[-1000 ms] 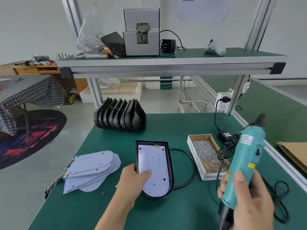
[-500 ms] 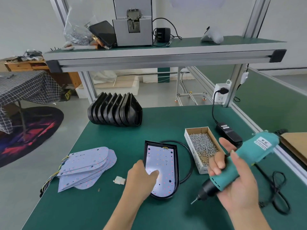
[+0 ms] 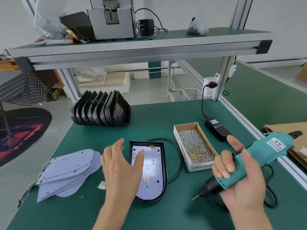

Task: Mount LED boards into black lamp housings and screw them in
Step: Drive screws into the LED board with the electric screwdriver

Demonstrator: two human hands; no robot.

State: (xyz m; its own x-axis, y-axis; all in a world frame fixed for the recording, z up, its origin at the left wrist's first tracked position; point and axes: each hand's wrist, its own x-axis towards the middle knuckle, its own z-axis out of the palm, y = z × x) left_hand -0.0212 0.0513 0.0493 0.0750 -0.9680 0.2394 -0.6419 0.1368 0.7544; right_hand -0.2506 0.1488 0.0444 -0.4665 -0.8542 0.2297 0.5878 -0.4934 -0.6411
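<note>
one led board (image 3: 149,173) sits in the housing (image 3: 163,165) under the spread left hand (image 3: 122,168), seemingly unpressed; it may shift as the right hand (image 3: 239,183), gripping the screwdriver (image 3: 249,163), drives.

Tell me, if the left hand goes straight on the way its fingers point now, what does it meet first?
Probably the stack of black housings at the table's far end. The left hand points up and away, its thumb over the LED board; depth is unclear.

Left hand (image 3: 122,170) flat, fingers straight, palm down, forearm reaching in from the near edge. Right hand (image 3: 239,178) palm up, fingers curled.
</note>
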